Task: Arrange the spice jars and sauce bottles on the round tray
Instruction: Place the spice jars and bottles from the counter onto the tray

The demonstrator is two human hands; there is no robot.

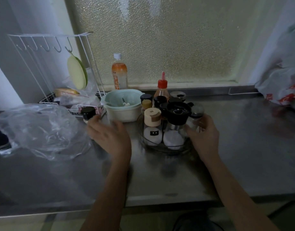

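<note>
Plastic bag (38,129): crumpled, clear, far left on steel counter (243,147). Not part of job.
Wire rack (48,67): back left w/ hooks; a green-and-pale round pad hangs off one hook.
Black-cap jar (88,114): off the tray, left of the bowl, at tips of left hand. Still to be placed.
Left hand (110,139): blurred, fingers spread fairly wide, curled loosely round the black-cap jar; firm grip or just touching, can't tell.
Bowl (122,105): pale, w/ mint insert, just behind left hand, beside tray.
Orange-label bottle (119,72): back by the window, well apart from tray. Prob. still to bring over, if it counts.
Round tray (163,150): wire rim, centre-right of counter, already crowded: beige-cap jar (152,117), two jars w/ white contents in front, several small black-cap jars behind, red-top sauce bottle (162,89) at back.
Black-lid dispenser (177,112): tall, mid tray, front.
Right hand (204,132): at tray's right edge, fingers wrapped narrow round a clear glass jar (196,117), which stands at or just inside the rim.
Progress: most items on tray; my guess, nearly done. Left: the loose black-cap jar, maybe the back bottle, final tidy.
</note>
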